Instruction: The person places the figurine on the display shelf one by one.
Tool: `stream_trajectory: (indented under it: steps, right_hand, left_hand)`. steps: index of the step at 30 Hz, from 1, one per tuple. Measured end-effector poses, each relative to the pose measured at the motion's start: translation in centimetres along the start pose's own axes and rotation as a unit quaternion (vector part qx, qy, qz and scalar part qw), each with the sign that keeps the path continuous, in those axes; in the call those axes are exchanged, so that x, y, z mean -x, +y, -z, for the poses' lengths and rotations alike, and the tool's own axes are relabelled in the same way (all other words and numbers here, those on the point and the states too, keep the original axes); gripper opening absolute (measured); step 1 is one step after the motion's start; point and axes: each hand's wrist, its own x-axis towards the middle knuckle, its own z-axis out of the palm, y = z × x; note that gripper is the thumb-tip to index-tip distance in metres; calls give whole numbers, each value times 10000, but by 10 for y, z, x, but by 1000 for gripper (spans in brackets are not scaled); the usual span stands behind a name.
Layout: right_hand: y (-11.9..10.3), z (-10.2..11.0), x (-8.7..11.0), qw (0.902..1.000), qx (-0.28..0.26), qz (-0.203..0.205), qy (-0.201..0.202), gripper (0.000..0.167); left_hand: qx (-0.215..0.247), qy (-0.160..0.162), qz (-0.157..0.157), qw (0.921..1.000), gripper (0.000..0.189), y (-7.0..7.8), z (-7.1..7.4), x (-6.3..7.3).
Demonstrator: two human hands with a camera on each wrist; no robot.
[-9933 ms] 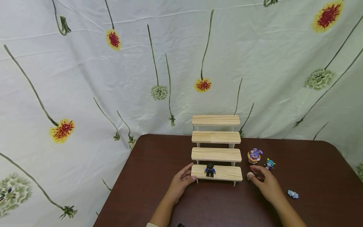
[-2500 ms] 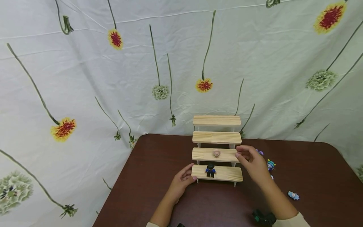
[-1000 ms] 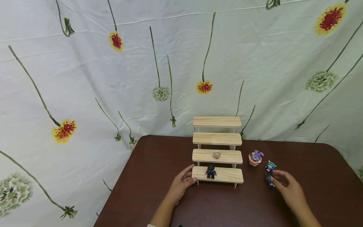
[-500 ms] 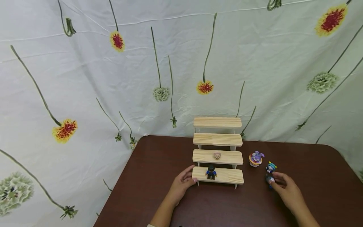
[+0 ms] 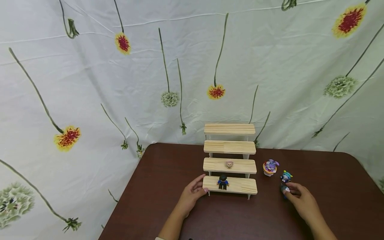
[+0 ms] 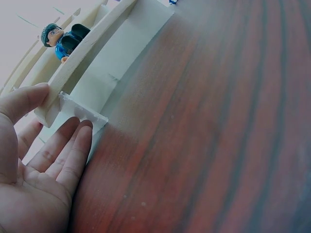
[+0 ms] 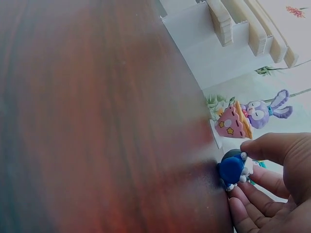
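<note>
A four-step wooden display stand (image 5: 237, 165) stands on the dark table. My left hand (image 5: 192, 195) grips the left end of its lowest step; in the left wrist view the thumb is on the board and the other fingers are around the support below. A black-haired toy figure (image 5: 223, 182) in blue sits on that step, and a small pinkish head-shaped toy (image 5: 229, 164) is one step higher. At the right, my right hand (image 5: 303, 201) pinches a small dark and blue figurine (image 7: 232, 167) low at the tabletop, partly covered by the fingers.
A purple rabbit in a cup-shaped base (image 5: 270, 167) stands right of the stand. Close beyond my right fingers is a figurine with a teal hat (image 5: 286, 176). Behind the table (image 5: 162, 166) hangs a white cloth (image 5: 135, 83) printed with flowers.
The pinkish head-shaped toy went from the table onto the second step. My right hand left the stand for the blue figurine at the right, turning it slightly. My left hand stayed put.
</note>
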Motion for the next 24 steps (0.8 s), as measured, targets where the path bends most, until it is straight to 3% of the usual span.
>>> stream_trajectory:
  steps: [16,24]
  right_hand:
    - [0,-3,0,9998,153,30,98,47]
    - [-1,0,3,9998,126,38,120,51]
  left_hand:
    - [7,-23,-6,10000,65,0,0,1]
    - [-38,-45,-16,10000,65,0,1,0]
